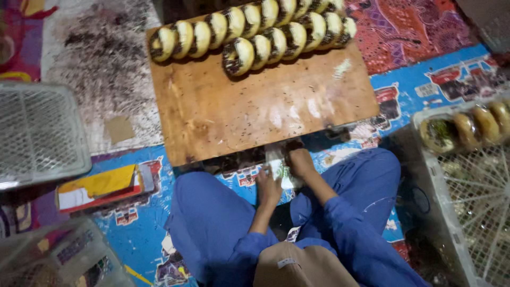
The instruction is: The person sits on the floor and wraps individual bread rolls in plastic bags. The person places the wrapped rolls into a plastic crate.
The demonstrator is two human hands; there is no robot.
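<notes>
White crate [433, 175] holds wrapped doughnuts [467, 127]; left hand [268, 186] and right hand [300, 162] both grip a clear plastic bag [279, 167].

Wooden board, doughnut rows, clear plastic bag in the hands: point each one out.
Wooden board [255, 114]: head view, bare middle of its top.
Doughnut rows [249, 50]: head view, a doughnut in the front row.
Clear plastic bag [281, 169]: head view, the part between both hands.

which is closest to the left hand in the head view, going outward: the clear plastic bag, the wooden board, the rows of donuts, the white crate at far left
1. clear plastic bag: held by the left hand, between both hands.
2. wooden board: just ahead of the hands.
3. rows of donuts: along the board's far edge.
4. white crate: far out to the left side.
</notes>
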